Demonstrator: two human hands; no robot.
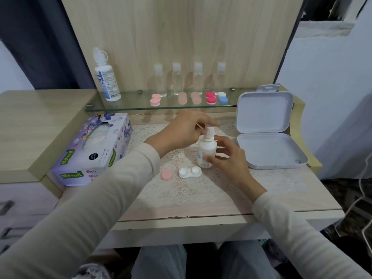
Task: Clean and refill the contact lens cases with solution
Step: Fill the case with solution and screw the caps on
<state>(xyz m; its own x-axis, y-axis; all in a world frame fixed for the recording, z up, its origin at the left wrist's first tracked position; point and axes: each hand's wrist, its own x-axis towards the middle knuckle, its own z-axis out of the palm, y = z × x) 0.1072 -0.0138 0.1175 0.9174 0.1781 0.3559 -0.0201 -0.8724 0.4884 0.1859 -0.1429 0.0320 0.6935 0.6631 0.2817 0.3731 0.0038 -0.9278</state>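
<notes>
A small white solution bottle [207,151] stands upright on the lace mat. My right hand [227,158] grips its body from the right. My left hand [187,127] pinches the bottle's cap at the top. Just in front of the bottle lies a white contact lens case [190,172] with both wells uncovered. A pink lid [166,175] lies to its left. On the glass shelf [141,106] behind sit several more lens cases: pink [155,100], pale peach [188,98], red [211,97] and white-blue [222,97].
A large solution bottle [107,77] stands at the shelf's left, with several clear travel bottles [178,79] in a row. A floral tissue box [92,150] lies at left. An open white plastic box [267,133] sits at right.
</notes>
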